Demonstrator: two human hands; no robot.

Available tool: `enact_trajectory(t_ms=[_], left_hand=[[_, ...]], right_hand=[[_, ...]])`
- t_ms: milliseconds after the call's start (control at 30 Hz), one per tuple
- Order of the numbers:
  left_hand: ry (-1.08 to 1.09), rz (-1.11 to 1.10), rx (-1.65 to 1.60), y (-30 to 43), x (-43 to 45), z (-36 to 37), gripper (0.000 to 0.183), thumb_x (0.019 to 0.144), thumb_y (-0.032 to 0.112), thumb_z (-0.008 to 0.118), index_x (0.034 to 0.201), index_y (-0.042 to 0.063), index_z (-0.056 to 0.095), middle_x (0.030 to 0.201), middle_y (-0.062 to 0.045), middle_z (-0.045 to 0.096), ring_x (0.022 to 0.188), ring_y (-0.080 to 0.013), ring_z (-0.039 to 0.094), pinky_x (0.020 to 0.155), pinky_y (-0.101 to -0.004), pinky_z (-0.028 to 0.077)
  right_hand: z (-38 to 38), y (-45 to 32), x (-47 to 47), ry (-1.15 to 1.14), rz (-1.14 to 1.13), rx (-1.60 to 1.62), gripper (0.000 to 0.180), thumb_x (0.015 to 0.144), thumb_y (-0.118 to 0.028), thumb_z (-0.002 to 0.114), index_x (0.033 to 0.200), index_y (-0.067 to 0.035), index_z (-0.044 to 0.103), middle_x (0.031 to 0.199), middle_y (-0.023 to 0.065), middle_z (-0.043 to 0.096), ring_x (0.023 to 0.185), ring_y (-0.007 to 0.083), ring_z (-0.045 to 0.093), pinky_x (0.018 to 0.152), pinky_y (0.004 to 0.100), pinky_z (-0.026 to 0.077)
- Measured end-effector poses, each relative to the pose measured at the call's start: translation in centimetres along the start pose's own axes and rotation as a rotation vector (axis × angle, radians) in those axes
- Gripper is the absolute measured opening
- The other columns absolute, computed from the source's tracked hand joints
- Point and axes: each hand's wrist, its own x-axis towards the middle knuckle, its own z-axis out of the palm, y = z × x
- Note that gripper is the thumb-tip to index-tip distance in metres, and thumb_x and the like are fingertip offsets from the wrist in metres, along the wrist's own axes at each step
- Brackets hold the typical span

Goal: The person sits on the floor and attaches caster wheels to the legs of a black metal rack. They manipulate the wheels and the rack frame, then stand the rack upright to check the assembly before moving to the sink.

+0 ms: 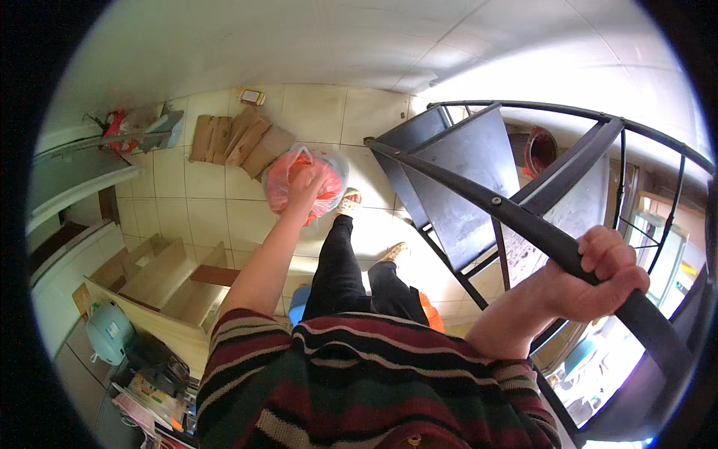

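Observation:
My left hand [305, 182] reaches down to a knotted or gathered plastic bag [275, 188], red inside and translucent white outside, that sits on the tiled floor. The hand is closed around the bag's top, and its fingertips are partly hidden. A white handle loop stands up just beyond the hand. On the right, my right hand [608, 275] wraps around a black metal rail [465, 188] of a large metal frame. Dark flat panels [465, 174] slant within that frame. My feet stand on the floor close to the bag.
Flattened brown cardboard [241, 140] lies beyond the bag, near a small box [252, 97]. Leftward stands a wooden compartmented unit [168, 275], with a teal case [110, 332] behind it. A red round container [541, 151] shows behind the frame. A blue object [299, 303] is beside my leg.

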Motion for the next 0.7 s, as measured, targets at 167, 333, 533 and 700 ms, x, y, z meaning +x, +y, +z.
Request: enact_trajectory(t_ms=[167, 333, 533, 700], left_hand=[[-0.002, -0.048, -0.059, -1.7, -4.2, -3.9, 0.033, 0.087, 0.029, 0.057, 0.103, 0.000, 0.058, 0.083, -0.002, 0.057, 0.072, -0.0084, 0.051, 0.066, -0.0229, 0.041], [-0.068, -0.083, -0.145, -2.5, -6.0, -5.0, 0.023, 0.089, 0.027, 0.054, 0.106, 0.011, 0.056, 0.063, 0.007, 0.042, 0.048, -0.0009, 0.033, 0.042, -0.0173, 0.028], [-0.052, -0.124, -0.321, -2.1, -7.5, -4.6, 0.014, 0.089, 0.021, 0.057, 0.095, 0.009, 0.057, 0.070, 0.008, 0.045, 0.057, -0.0006, 0.036, 0.048, -0.0170, 0.027], [-0.082, -0.109, -0.331, -3.5, -7.5, -4.3, 0.016, 0.089, 0.022, 0.057, 0.098, 0.009, 0.058, 0.066, 0.008, 0.044, 0.052, -0.0006, 0.034, 0.045, -0.0170, 0.026]], right_hand=[[3.8, 2.5, -1.7, -0.071, -0.060, -0.068, 0.020, 0.091, -0.011, 0.045, 0.073, -0.013, 0.037, 0.052, -0.0003, 0.035, 0.041, 0.0066, 0.032, 0.038, 0.0202, 0.027], [6.2, 4.7, -3.8, -0.006, -0.033, -0.092, 0.017, 0.089, -0.012, 0.049, 0.075, -0.013, 0.040, 0.049, -0.0017, 0.035, 0.040, 0.0062, 0.032, 0.038, 0.0196, 0.029], [6.2, 4.3, -4.6, -0.066, 0.022, -0.021, 0.019, 0.089, -0.014, 0.050, 0.073, -0.016, 0.039, 0.050, -0.0026, 0.034, 0.042, 0.0070, 0.032, 0.040, 0.0211, 0.029], [5.2, 2.5, -5.3, -0.207, 0.142, -0.046, 0.019, 0.090, -0.018, 0.051, 0.077, -0.016, 0.037, 0.055, -0.0019, 0.037, 0.049, 0.0081, 0.035, 0.048, 0.0227, 0.032]])
